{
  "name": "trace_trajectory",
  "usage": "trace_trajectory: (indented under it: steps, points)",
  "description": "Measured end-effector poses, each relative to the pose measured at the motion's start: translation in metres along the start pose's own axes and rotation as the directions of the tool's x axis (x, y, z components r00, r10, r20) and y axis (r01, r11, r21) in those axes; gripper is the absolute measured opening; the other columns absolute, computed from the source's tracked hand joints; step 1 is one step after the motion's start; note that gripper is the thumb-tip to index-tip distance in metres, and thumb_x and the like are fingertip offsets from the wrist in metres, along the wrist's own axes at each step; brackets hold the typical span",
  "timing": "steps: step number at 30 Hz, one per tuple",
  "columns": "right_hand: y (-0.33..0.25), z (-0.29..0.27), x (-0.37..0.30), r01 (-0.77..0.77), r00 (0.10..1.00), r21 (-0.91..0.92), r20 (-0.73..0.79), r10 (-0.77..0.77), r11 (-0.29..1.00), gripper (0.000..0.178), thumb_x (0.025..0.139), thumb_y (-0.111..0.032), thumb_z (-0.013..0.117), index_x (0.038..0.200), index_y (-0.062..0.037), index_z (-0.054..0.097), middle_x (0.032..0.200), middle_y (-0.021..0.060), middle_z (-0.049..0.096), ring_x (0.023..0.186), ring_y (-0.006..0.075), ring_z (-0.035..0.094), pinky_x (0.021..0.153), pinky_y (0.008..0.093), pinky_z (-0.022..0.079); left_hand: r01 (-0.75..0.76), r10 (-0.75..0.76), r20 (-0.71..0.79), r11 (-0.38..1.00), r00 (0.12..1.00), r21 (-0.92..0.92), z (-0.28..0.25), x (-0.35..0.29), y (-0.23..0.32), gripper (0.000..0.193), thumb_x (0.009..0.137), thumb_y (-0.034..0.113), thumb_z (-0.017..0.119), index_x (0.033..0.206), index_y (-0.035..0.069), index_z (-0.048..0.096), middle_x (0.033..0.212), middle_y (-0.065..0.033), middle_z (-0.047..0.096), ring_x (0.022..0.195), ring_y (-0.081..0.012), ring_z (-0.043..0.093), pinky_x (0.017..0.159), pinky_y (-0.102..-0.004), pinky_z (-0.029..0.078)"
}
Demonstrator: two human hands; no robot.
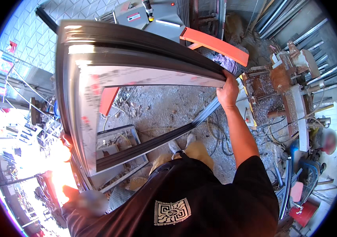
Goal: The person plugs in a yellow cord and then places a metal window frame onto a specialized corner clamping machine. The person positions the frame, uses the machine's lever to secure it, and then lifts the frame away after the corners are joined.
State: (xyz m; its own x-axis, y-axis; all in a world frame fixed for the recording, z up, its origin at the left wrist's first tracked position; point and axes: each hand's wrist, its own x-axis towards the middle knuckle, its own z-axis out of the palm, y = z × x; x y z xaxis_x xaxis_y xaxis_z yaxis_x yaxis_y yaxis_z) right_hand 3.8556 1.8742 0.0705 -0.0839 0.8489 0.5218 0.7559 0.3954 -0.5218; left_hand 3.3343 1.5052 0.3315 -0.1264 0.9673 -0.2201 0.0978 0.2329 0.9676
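A dark brown metal window frame, rectangular with mitred corners, is held up in front of me, tilted. White protective film with red print covers its inner faces. My right hand is closed round the frame's right-hand corner, thumb and fingers wrapped over the profile. At the opposite side, my left hand grips the left member from outside. Strong sunlight washes out that hand and forearm, and part of its fingers is hidden behind the profile.
Beyond the frame are a red-orange steel beam and a grey machine with a power drill on it. A rusty machine stands right, before leaning metal profiles. A hose and shavings litter the floor; a smaller frame lies left of my feet.
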Motion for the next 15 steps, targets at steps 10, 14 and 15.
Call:
trace_trajectory:
  steps: [10, 14, 15]
  points:
    - [-0.058, -0.040, 0.165, 0.203, 0.974, -0.207, -0.061, -0.219, 0.957, 0.066, 0.077, 0.012, 0.077, 0.139, -0.0100, 0.069, 0.159, 0.0116, 0.069, 0.138, 0.0351, 0.070, 0.116, 0.0460, 0.056, -0.080, 0.093, -0.181, 0.994, 0.979, 0.076, -0.070, 0.138, -0.034, 0.072, 0.105, 0.056, 0.047, 0.138, -0.007, 0.062, 0.097, -0.0192, 0.079, 0.089, -0.0310, 0.080, 0.085, -0.0417, 0.065]
    - [-0.052, -0.017, 0.214, 0.254, 0.967, -0.224, 0.034, -0.253, 0.941, 0.066, 0.078, 0.012, 0.076, 0.140, -0.0097, 0.069, 0.156, 0.0130, 0.070, 0.135, 0.0362, 0.071, 0.117, 0.0456, 0.055, 0.078, -0.135, -0.219, 0.965, 0.966, -0.250, -0.057, 0.205, -0.064, 0.062, 0.113, 0.042, 0.042, 0.142, -0.007, 0.065, 0.102, -0.0199, 0.078, 0.090, -0.0341, 0.081, 0.090, -0.0465, 0.066]
    - [-0.043, -0.013, 0.211, 0.269, 0.960, -0.262, 0.148, -0.237, 0.927, 0.064, 0.079, 0.011, 0.076, 0.140, -0.0095, 0.069, 0.153, 0.0151, 0.072, 0.134, 0.0383, 0.071, 0.114, 0.0478, 0.057, 0.129, -0.195, -0.209, 0.947, 0.958, -0.293, -0.053, 0.213, -0.075, 0.061, 0.115, 0.043, 0.043, 0.143, -0.006, 0.066, 0.102, -0.0193, 0.077, 0.089, -0.0337, 0.081, 0.089, -0.0465, 0.066]
